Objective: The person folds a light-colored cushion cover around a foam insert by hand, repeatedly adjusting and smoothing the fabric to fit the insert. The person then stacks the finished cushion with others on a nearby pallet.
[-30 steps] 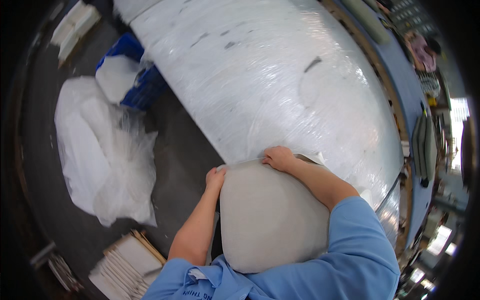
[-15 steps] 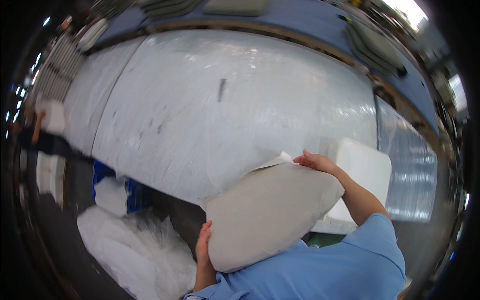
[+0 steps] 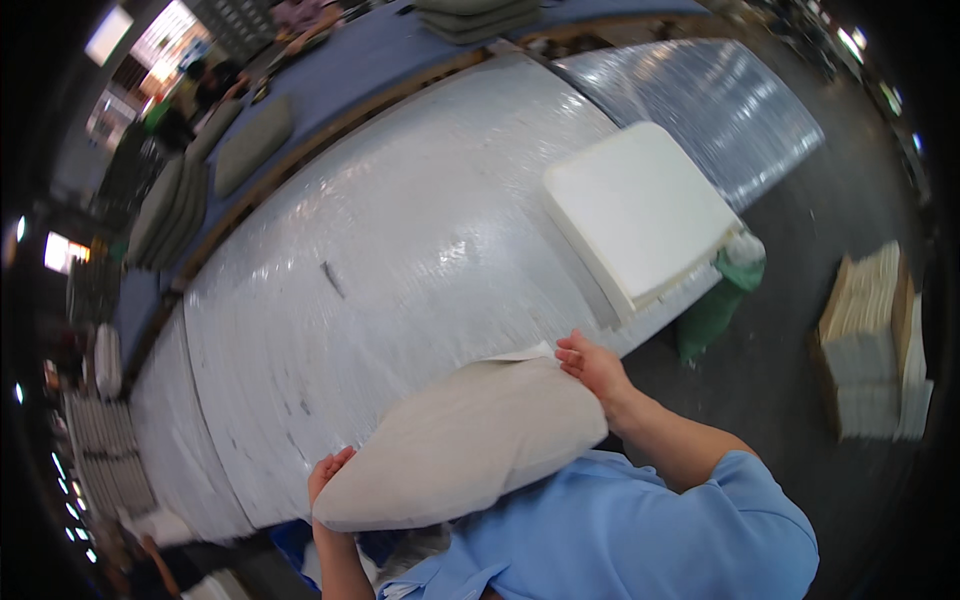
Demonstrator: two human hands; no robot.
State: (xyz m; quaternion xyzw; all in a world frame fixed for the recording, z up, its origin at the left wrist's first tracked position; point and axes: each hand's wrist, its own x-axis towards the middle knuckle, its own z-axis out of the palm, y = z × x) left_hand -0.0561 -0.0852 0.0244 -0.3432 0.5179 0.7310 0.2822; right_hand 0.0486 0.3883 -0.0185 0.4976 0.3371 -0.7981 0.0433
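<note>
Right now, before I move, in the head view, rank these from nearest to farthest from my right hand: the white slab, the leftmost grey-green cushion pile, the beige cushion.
From your right hand:
1. Beige cushion: right at the hand, on its left.
2. White slab: just beyond, ahead.
3. Grey-green cushion pile: far upper left.

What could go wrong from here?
- The left hand and right hand are at opposite ends of the cushion. How firm the grip is isn't clear, so it might slip.
- A loose flap sticks out beside the right hand; it could snag or fold under.
- The white foam pad lies near the edge of the table; a bump might shift it off.
</note>
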